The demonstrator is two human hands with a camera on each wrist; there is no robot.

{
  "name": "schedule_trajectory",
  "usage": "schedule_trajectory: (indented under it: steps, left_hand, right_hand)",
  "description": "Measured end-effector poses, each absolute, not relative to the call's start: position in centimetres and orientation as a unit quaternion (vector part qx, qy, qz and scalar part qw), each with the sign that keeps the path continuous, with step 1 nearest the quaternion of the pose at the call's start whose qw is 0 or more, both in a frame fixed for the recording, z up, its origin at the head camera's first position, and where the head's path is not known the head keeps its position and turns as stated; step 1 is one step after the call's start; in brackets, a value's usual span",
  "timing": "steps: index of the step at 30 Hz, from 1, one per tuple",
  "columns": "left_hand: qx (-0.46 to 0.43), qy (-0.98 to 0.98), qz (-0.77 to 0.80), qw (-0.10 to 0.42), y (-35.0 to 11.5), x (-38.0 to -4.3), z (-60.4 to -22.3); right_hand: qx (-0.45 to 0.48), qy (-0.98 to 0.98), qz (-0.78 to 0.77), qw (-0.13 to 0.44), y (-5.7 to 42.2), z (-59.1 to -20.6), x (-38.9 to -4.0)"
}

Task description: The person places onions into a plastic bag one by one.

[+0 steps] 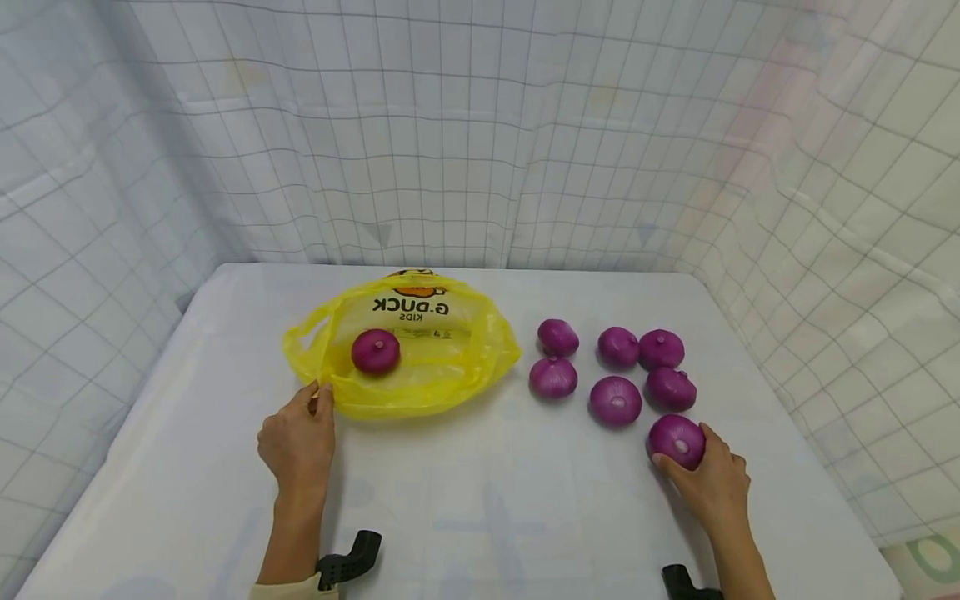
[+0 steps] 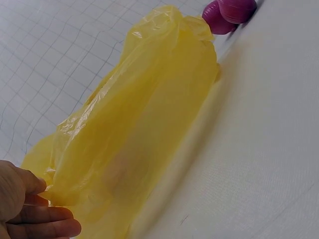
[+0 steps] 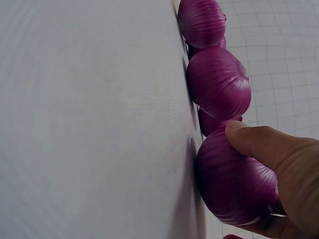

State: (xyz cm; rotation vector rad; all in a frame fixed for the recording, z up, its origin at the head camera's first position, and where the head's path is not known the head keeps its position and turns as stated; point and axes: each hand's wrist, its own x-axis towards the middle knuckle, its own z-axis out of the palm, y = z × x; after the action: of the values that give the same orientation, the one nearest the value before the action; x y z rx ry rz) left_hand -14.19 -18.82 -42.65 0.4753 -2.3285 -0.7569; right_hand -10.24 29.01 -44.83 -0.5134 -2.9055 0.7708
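A yellow plastic bag (image 1: 420,400) lies spread with its mouth open on the left half of the table, and one red onion (image 1: 376,352) sits inside it. My left hand (image 1: 300,437) pinches the near left edge of the bag between thumb and fingers, as the left wrist view also shows. At the right, my right hand (image 1: 712,483) grips a red onion (image 1: 677,442) from its near side, thumb on the left and fingers on the right. That onion (image 3: 234,179) appears low against the table surface in the right wrist view; whether it touches cannot be told.
Several more red onions (image 1: 615,402) stand in a loose group beyond the held one, right of the bag. White cloth covers the table (image 1: 480,517). Checked curtains (image 1: 450,150) hang behind it and along both sides.
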Motion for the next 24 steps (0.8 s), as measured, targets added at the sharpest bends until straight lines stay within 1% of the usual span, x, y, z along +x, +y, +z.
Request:
schedule_trajectory:
  steps: [3, 7, 12, 17, 24]
  left_hand:
    - [0.181, -0.884, -0.288, 0.321, -18.8, -14.1, -42.6]
    - [0.183, -0.886, -0.287, 0.316, -18.8, -14.0, -42.6]
    - [0.186, -0.889, -0.285, 0.307, -18.7, -13.9, -42.3]
    - [0.187, -0.890, -0.283, 0.306, -18.8, -14.0, -42.4]
    - [0.191, -0.889, -0.285, 0.304, -18.9, -14.2, -42.6]
  right_hand:
    - [-0.169, -0.950, 0.257, 0.042, 29.0, -44.7, -10.2]
    - [-0.187, -0.944, 0.268, 0.050, 28.7, -44.3, -10.1]
    - [-0.195, -0.927, 0.314, 0.067, 27.2, -42.4, -10.0]
    - [-0.161, -0.914, 0.366, 0.068, 24.1, -39.6, -10.8]
    - [-0.064, -0.907, 0.409, 0.075, 17.4, -36.4, -13.5]
